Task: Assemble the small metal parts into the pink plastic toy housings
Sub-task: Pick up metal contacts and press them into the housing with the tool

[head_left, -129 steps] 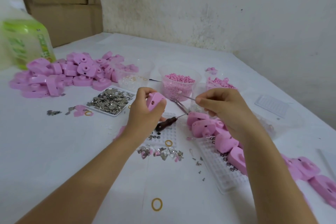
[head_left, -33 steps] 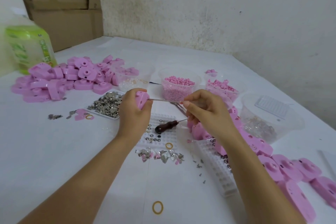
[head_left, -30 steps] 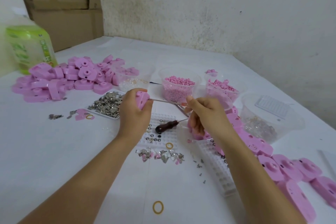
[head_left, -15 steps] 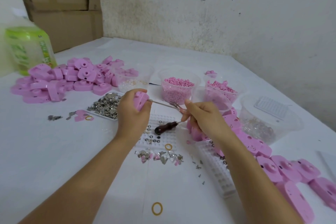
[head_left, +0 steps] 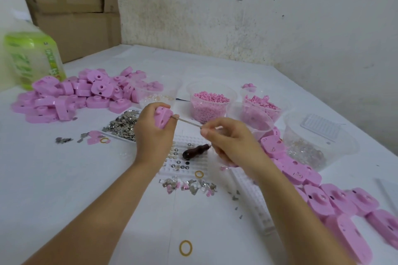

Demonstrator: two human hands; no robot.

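White table (head_left: pixel 64 178), stained wall behind; tubs toward the far edge, hands at centre.

Tub (head_left: pixel 212 83): pink pellets (head_left: pixel 211 98), heaped. Next tub (head_left: pixel 244 93), to its right: pink pieces (head_left: pixel 258 103). Large tub (head_left: pixel 349 146) near right edge: white grid (head_left: pixel 321 128) over clear bits (head_left: pixel 305 153). Flat tray (head_left: pixel 116 135) left of the hands: metal parts (head_left: pixel 123 123). Left hand (head_left: pixel 154 133) curled round one housing (head_left: pixel 163 117), raised above the table. Right hand (head_left: pixel 232 142) pinches a thin metal tool (head_left: pixel 189 122) between thumb and fingers; its tip meets the housing's right side. More housings piled at the far-left corner (head_left: pixel 71 97) and in a row along the right edge (head_left: pixel 323 196).
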